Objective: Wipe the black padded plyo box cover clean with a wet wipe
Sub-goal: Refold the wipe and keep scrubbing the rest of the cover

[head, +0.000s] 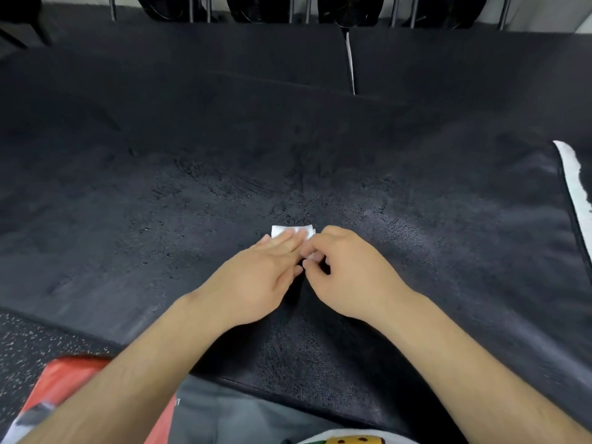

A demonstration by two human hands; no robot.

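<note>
The black padded plyo box cover (416, 193) fills most of the view, its top streaked with damp marks. A small folded white wet wipe (290, 230) lies on it near the middle. My left hand (256, 277) lies flat with straight fingers pressing on the wipe, hiding most of it. My right hand (346, 270) sits right beside it, fingers curled, fingertips pinching at the wipe's near right edge. Whether they hold the wipe is partly hidden by the left hand.
A white strip (573, 177) shows at the cover's right edge. A red packet (57, 389) lies on the speckled floor (28, 341) at the lower left. Weight plates on a rack (256, 8) stand at the back, with a white cable (350, 59) hanging down.
</note>
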